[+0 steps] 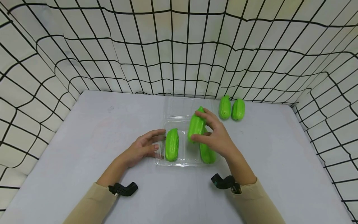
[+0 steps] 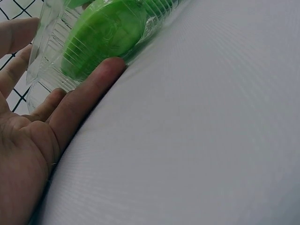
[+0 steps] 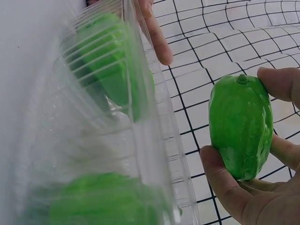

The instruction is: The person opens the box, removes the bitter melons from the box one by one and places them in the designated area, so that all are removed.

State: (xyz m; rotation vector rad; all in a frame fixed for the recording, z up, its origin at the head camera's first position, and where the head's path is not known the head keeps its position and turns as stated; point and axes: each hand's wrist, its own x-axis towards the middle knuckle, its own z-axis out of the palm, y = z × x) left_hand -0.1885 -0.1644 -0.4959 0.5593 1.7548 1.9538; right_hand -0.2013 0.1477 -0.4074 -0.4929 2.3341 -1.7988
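Nearby, two green fruits beyond right hand; grid behind.

Beige sleeves, curved black wrist devices

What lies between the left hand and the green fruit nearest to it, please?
The clear container's ribbed wall separates the left hand from that green fruit, as the left wrist view shows.
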